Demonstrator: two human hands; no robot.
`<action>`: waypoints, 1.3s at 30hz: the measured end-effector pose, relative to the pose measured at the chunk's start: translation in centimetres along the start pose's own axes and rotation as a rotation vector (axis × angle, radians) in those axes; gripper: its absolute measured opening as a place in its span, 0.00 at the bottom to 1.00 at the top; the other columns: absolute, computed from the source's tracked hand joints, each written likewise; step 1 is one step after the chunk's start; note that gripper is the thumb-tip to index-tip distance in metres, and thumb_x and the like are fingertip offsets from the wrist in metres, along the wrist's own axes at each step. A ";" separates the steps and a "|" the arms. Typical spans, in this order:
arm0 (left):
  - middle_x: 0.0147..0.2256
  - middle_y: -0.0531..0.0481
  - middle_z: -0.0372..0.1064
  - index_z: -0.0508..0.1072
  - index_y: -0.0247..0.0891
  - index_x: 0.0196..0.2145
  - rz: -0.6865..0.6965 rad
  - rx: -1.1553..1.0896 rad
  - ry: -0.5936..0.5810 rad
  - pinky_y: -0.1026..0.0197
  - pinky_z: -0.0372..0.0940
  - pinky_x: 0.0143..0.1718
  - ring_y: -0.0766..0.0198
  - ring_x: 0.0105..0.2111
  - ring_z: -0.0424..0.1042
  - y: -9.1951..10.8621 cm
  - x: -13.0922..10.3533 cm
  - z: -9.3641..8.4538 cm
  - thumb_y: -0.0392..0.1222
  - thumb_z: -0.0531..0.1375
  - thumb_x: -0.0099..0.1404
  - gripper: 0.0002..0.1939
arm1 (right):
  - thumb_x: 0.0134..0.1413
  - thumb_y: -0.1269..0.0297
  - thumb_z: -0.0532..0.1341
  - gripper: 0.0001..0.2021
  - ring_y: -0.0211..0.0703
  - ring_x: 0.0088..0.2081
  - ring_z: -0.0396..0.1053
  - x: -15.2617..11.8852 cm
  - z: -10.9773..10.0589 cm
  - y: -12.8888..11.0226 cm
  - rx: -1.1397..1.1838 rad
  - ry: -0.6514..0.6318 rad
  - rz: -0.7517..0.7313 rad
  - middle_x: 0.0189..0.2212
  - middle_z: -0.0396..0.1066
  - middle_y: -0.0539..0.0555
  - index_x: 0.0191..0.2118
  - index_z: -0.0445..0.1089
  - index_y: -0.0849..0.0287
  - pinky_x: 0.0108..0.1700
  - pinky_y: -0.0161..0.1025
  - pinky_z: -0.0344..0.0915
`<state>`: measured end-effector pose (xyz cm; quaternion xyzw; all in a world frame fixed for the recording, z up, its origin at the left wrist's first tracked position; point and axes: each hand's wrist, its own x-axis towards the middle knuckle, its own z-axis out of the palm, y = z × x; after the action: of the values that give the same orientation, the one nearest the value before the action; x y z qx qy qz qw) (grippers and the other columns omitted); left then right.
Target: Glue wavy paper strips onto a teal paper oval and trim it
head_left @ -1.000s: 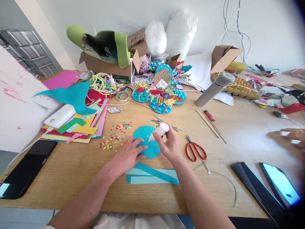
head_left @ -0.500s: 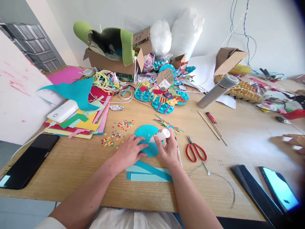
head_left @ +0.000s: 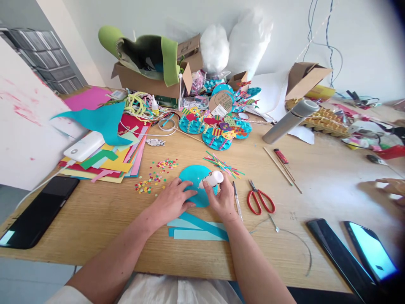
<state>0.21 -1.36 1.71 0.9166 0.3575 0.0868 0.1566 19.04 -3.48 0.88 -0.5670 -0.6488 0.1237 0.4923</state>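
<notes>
A round blue paper disc (head_left: 192, 172) lies on the table in front of me, with small pale dots on it. My left hand (head_left: 175, 196) rests on its left edge, fingers spread. In my right hand (head_left: 224, 197) is a white glue bottle (head_left: 214, 179), tilted so its tip points down at the middle of the disc; I cannot tell whether the tip touches. Small coloured paper bits (head_left: 148, 183) lie scattered to the left. Thin coloured paper strips (head_left: 223, 164) are piled behind the bottle. Wider blue paper strips (head_left: 198, 234) lie nearer me, partly under my right wrist.
Red-handled scissors (head_left: 260, 202) and a pen (head_left: 237, 200) lie to the right. Coloured paper sheets (head_left: 126, 169) are stacked left. Decorated blue discs (head_left: 218, 141), a grey flask (head_left: 289, 122) and a cardboard box (head_left: 148, 86) stand behind. Another person's hand (head_left: 392, 188) is at the right edge.
Hardly anything differs. The glue bottle and my right hand have shifted very slightly to the left; my left hand stays on the disc.
</notes>
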 end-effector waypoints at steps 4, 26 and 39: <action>0.56 0.48 0.65 0.72 0.46 0.53 -0.005 0.003 -0.008 0.47 0.61 0.55 0.51 0.52 0.62 0.0 0.0 0.0 0.47 0.59 0.67 0.18 | 0.57 0.61 0.59 0.06 0.41 0.29 0.64 -0.1 0.1 0.0 -0.001 -0.007 -0.003 0.27 0.65 0.49 0.37 0.62 0.55 0.31 0.39 0.62; 0.55 0.48 0.66 0.72 0.46 0.53 0.003 0.023 -0.006 0.47 0.61 0.54 0.51 0.52 0.62 0.0 0.1 -0.1 0.48 0.58 0.67 0.18 | 0.58 0.61 0.59 0.06 0.41 0.29 0.64 -0.1 0.2 0.3 0.011 -0.009 -0.030 0.28 0.66 0.50 0.38 0.62 0.55 0.32 0.39 0.62; 0.55 0.48 0.66 0.72 0.46 0.53 0.002 0.021 0.006 0.47 0.61 0.54 0.52 0.52 0.62 0.0 0.1 0.1 0.48 0.59 0.66 0.18 | 0.56 0.60 0.60 0.07 0.40 0.29 0.64 0.0 0.2 0.2 0.061 0.008 0.056 0.28 0.67 0.49 0.36 0.63 0.55 0.32 0.38 0.63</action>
<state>0.24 -1.30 1.65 0.9182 0.3581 0.0858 0.1457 19.02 -3.34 0.69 -0.5703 -0.6266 0.1547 0.5081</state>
